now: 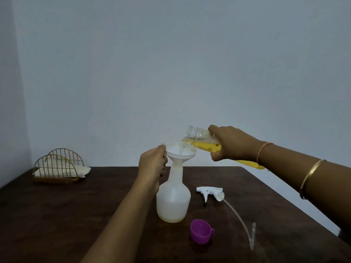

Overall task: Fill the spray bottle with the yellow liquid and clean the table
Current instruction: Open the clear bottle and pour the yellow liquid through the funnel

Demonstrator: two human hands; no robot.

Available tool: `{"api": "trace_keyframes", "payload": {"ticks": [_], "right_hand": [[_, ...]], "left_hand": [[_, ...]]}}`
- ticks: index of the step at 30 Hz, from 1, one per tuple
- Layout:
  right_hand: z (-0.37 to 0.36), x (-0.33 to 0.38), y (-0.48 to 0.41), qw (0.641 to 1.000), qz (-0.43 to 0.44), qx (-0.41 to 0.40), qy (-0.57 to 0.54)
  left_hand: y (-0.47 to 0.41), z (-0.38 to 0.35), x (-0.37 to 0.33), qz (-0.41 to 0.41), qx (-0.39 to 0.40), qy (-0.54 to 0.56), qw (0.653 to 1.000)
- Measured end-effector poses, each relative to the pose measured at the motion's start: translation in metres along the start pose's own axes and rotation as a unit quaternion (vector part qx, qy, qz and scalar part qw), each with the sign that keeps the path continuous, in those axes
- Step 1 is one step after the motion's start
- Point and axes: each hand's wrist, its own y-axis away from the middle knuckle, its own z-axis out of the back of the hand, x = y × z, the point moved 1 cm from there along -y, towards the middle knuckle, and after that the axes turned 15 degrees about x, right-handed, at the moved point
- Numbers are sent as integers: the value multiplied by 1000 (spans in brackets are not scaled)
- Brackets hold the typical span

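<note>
Left fingers (161,151) are pinched on the funnel (187,149) atop the spray bottle (173,202), middle of the counter (76,215); yellow liquid (207,146) is poured from the jar (201,136) grasped by right fingers (214,129). Steady tilting seems needed next.

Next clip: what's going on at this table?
A person is filling a bottle. The right hand tips a clear bottle of yellow liquid, and a thin stream runs into a white funnel seated in the neck of the spray bottle. The left hand holds the funnel's rim. The spray bottle stands on the dark table with only a little liquid at its bottom. Its trigger head lies to its right, and a purple cap sits nearer the camera.
</note>
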Motion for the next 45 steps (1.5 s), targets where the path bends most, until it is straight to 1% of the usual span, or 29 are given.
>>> {"api": "trace_keyframes", "payload": {"ticks": [45], "right_hand": [[-4, -3, -4, 1000, 0, 12, 1]], "left_hand": [[1, -2, -2, -3, -3, -17, 1000]]}}
